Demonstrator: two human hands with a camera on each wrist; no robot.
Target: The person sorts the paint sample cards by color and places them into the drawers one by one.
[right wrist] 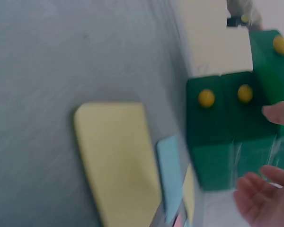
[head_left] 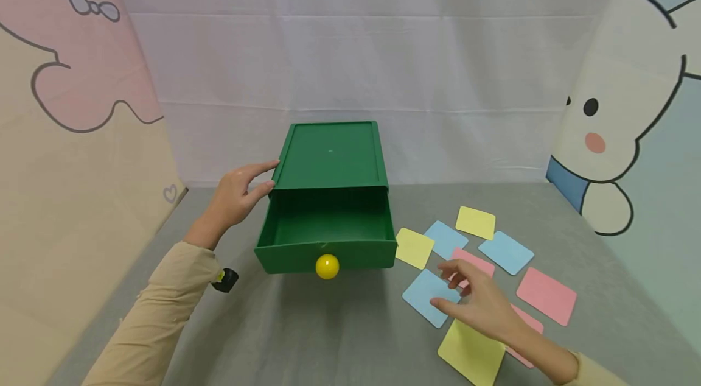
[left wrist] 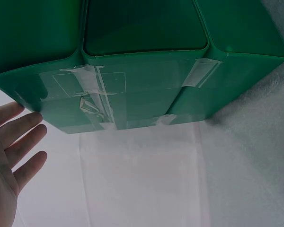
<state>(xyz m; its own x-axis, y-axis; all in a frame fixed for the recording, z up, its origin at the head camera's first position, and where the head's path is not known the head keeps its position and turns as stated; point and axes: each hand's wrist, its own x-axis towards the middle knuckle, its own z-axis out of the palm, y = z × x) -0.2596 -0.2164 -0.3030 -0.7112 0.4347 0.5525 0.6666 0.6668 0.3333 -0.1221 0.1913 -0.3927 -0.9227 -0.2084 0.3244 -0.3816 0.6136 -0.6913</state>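
Drawer (head_left: 287,257) with a yellow knob (head_left: 327,266) is left standing open at the top of a green cabinet (head_left: 331,154) on the grey table (head_left: 235,331). The cabinet's left side is touched by the left hand (head_left: 234,197), its fingers spread. Above scattered yellow cards (head_left: 475,223), blue cards (head_left: 506,252) and pink cards (head_left: 546,296), the right hand (head_left: 482,304) is held with fingers loosely bent, nothing gripped.

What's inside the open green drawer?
Only bare green interior shows in the open drawer. Its rear, under the cabinet top, is covered; can't tell what's there.
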